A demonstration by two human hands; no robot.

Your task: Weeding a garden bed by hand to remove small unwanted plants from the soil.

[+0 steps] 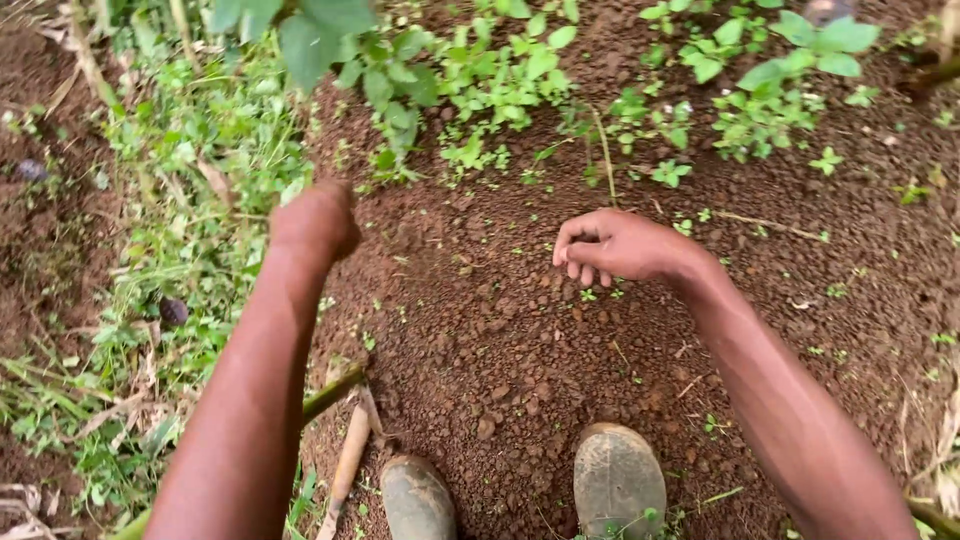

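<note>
Bare hands worked low over crumbly red-brown soil edged with green weeds.
The right hand hovered with fingers curled loosely inward, grasping nothing visible; the left hand was balled, contents hidden; two muddy boots stood below.

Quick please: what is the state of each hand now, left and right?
Left hand: closed in a fist; contents cannot be told.
Right hand: fingers curled down onto the soil, pinching at small weeds.
</note>
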